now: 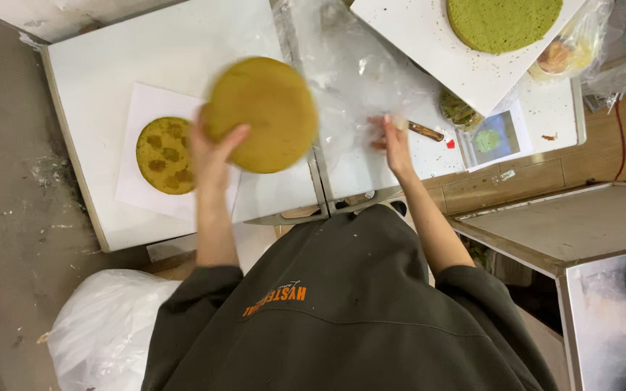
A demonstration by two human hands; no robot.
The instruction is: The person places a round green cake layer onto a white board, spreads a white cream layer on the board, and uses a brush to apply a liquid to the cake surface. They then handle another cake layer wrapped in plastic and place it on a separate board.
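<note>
- A white bench (110,210) is seen, carrying a sheet of white paper (146,108) on which a mottled yellow-brown cake disc (164,155) lies flat.
- Crumpled clear plastic film (349,65) is spread to the right; a wooden-handled knife (426,131) lies just beyond it.
- A green sponge layer (503,22) rests on a white board (414,36) at the top right.
- The left hand (211,148) is closed in a grip on the lower left edge of a round yellow-green sponge layer (264,114), held tilted above the bench, beside the cake disc.
- The right hand (395,141) is open, fingers pressed on the plastic film, well apart from the held sponge.
</note>
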